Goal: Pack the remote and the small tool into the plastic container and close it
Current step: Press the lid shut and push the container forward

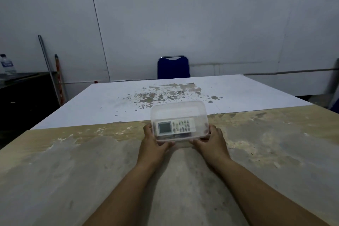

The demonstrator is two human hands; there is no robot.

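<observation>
A clear plastic container (180,110) sits on the table in front of me, its transparent lid on top. Inside lies a white remote (175,126) with a grey screen on its left and buttons on its right. A dark thin object, possibly the small tool (180,135), lies along the near wall under the remote; it is blurred. My left hand (155,142) grips the container's near left corner. At the near right corner my right hand (211,141) holds the container, thumb on the front edge.
The worn table (91,170) carries a white sheet (128,97) across its far half. A blue chair (173,68) stands behind the far edge. A dark cabinet (22,93) with a water bottle (7,65) and leaning poles (49,68) is at the left.
</observation>
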